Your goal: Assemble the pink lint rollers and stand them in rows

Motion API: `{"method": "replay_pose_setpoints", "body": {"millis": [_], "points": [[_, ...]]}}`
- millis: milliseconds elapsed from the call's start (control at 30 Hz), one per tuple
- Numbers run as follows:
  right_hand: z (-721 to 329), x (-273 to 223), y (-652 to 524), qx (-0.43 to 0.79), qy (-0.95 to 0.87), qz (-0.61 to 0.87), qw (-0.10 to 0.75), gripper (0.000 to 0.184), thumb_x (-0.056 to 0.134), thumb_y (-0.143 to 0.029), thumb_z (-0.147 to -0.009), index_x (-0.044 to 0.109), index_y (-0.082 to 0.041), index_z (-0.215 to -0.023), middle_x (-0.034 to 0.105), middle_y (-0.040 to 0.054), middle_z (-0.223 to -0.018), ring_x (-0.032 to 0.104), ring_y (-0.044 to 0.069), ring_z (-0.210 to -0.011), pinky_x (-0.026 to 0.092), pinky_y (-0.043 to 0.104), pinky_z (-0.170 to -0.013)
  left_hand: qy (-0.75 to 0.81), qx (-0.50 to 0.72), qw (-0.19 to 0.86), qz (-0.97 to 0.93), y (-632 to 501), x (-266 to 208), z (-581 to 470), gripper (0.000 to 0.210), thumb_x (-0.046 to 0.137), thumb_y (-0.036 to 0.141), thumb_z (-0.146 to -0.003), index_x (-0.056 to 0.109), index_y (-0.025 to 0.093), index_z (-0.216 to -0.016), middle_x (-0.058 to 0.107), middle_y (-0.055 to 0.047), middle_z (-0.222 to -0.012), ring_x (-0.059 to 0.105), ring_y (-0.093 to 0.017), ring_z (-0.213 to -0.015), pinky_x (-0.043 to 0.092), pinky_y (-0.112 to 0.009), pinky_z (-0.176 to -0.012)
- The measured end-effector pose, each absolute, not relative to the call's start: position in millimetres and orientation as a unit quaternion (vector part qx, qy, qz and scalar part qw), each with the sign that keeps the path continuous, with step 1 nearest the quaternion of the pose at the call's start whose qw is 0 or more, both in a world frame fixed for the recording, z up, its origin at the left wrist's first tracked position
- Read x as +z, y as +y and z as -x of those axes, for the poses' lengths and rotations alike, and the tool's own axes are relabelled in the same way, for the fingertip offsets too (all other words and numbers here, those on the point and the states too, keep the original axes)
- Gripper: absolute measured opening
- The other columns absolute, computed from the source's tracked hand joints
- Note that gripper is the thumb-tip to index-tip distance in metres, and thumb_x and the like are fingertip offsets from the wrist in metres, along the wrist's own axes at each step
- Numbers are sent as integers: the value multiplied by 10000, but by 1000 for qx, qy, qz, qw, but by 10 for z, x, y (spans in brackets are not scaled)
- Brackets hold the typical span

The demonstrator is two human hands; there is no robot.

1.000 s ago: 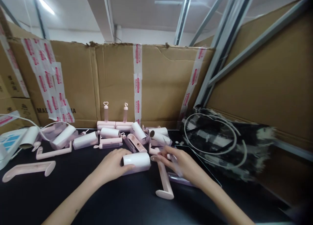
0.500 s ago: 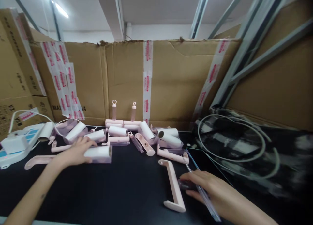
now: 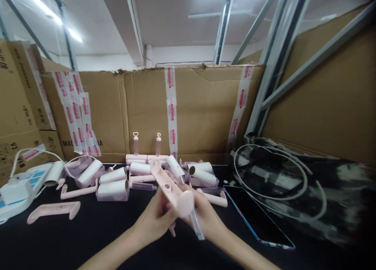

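A pink U-shaped bracket (image 3: 169,187) with a small hole is raised in front of me, one end pointing at me. My left hand (image 3: 155,215) grips it from the left, thumb along its underside. A small pink tip (image 3: 172,229) pokes out below those fingers; what it belongs to is hidden. My right hand (image 3: 207,215) closes on the bracket's right side. It also holds a slim screwdriver-like tool (image 3: 197,225) with a clear handle and thin shaft, tilted up to the left. Most fingertips are hidden behind the bracket.
White paper rolls (image 3: 113,189), some in clear lilac covers, lie along the back with pink brackets (image 3: 54,211). Two heart-topped tubes (image 3: 135,144) stand there. A phone (image 3: 261,217) and coiled white cable (image 3: 273,199) are right; a power strip (image 3: 38,180) is left. Cardboard walls (image 3: 202,109) enclose the table.
My left hand has left the white roll on the left and come to the middle. The bracket from the right front is now up between both hands. The view has shifted.
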State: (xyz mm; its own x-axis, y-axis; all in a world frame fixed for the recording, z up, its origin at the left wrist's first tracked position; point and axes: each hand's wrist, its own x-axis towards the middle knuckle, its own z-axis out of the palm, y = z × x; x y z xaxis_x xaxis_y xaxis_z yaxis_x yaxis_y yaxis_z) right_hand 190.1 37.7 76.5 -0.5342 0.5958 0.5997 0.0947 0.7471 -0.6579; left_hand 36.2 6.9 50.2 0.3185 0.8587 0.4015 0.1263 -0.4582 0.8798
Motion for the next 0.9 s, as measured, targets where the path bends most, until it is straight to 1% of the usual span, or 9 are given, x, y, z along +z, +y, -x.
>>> {"method": "replay_pose_setpoints", "body": {"millis": [67,167,300,400,500,567,700,800,900], "points": [[-1929,721,405,257,-832,221,439,172,593,-273,-777,584,-187,-926,638,43,-811,619,192,-679,528,283,-608,367,467,368,-715,97,520,-361,476,382,468,-892,384,173,-1265,595,-21,-736,573,-140,-550,507,-285,-552],[-2025,661,475,207,-800,257,501,129,568,-270,-795,576,-194,-899,644,39,-793,636,206,-700,533,297,-644,408,465,258,-742,56,575,-261,333,343,382,-924,471,189,-1164,622,-61,-885,618,-194,-785,492,-333,-740],[-2142,736,562,171,-765,253,567,175,585,-287,-810,570,-212,-967,635,87,-1052,610,244,-980,478,366,-866,415,467,218,-750,-23,608,-188,317,284,299,-945,336,206,-1243,576,-98,-1095,594,-188,-934,467,-332,-831],[-2227,876,553,202,-721,260,610,217,563,-381,-839,542,-231,-994,618,85,-1093,614,224,-976,484,359,-853,421,444,155,-776,-38,583,-190,291,282,245,-930,355,197,-1207,572,-102,-1088,576,-194,-957,460,-350,-858],[-2216,902,460,241,-798,249,493,567,618,-624,-684,523,-207,-1057,631,97,-1025,621,256,-904,504,364,-785,457,357,25,-814,-36,521,-248,321,468,256,-815,446,167,-1123,577,-119,-1064,542,-269,-1005,424,-444,-903],[-2124,818,376,212,-854,275,388,658,665,-658,-594,540,-175,-1024,646,94,-933,620,267,-826,502,368,-734,491,294,-22,-820,-35,479,-313,352,538,257,-737,491,155,-1071,596,-124,-1012,570,-293,-934,461,-457,-827],[-1928,615,256,127,-882,318,324,321,576,-476,-793,560,-161,-852,635,53,-739,596,201,-633,467,300,-575,541,220,-4,-812,-19,460,-391,246,541,286,-740,547,162,-952,643,-80,-830,623,-258,-710,483,-371,-636],[-2048,670,274,98,-865,262,417,219,586,-404,-792,550,-198,-725,595,10,-623,561,160,-518,435,261,-496,559,238,84,-790,20,502,-294,166,558,340,-743,555,183,-797,593,-5,-636,583,-189,-568,428,-283,-547],[-2444,930,395,90,-801,244,540,238,526,-432,-827,492,-239,-691,571,-2,-599,566,163,-487,434,265,-455,587,288,146,-742,24,608,-64,314,466,418,-809,445,188,-597,419,56,-484,451,-115,-451,341,-225,-463]]}}
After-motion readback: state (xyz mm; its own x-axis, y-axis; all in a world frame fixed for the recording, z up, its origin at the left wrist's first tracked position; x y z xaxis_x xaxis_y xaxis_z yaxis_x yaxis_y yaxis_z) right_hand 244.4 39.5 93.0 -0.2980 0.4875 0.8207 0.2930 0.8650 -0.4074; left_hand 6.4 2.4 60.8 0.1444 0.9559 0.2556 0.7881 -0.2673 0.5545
